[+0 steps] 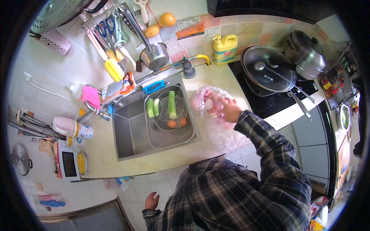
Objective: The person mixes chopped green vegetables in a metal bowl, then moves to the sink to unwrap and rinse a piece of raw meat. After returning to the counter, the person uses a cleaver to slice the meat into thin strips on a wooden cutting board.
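My right hand reaches over the counter and touches the right side of a thin clear plastic bag; whether its fingers grip the film cannot be told. Pink raw meat shows through the bag's upper part. Down at the lower left, my left hand hangs beside my body, away from the counter, fingers apart and holding nothing. Left of the bag, a wire mesh basket sits in the steel sink. It holds pieces of peeled green vegetable and brown eggs.
A lidded wok stands on the black cooktop, its handle jutting over the front edge. A steel pot is behind it. A yellow detergent jug stands by the tiled wall. The faucet is at the sink's left.
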Demonstrator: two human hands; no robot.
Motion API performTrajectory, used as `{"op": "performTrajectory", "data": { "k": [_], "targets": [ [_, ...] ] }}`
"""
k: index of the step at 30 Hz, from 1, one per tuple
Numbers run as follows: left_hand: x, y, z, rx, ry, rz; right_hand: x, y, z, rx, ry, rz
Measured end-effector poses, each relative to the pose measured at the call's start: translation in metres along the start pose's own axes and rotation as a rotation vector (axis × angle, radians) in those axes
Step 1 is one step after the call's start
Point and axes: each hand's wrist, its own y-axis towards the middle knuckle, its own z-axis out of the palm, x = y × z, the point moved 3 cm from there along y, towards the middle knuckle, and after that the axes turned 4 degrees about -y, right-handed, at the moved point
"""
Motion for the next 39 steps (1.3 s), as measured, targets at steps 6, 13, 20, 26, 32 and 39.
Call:
{"op": "performTrajectory", "data": {
  "k": [6,13,20,26,32,39],
  "targets": [
    [0.004,-0.004,0.001,0.009,-0.011,0.008,-0.025,0.0,-0.01,-0.413,0.197,0.151],
    [0.002,-0.001,0.001,-0.016,-0.037,0.107,-0.071,0.018,0.005,-0.08,0.268,0.622],
    [-0.009,0.001,-0.006,0.003,0.009,0.063,-0.08,0.04,-0.009,-0.386,0.311,0.528],
    [-0.006,0.001,0.0,-0.019,0.012,0.121,-0.056,0.024,-0.067,-0.673,0.365,0.34],
    [-0.044,0.018,-0.038,-0.131,-0.03,0.206,-0.034,0.005,-0.092,-0.81,0.583,0.218],
    [-0.215,0.063,-0.105,-0.246,0.074,0.581,-0.022,-0.066,-0.071,-0.618,0.662,0.194]
  ]
}}
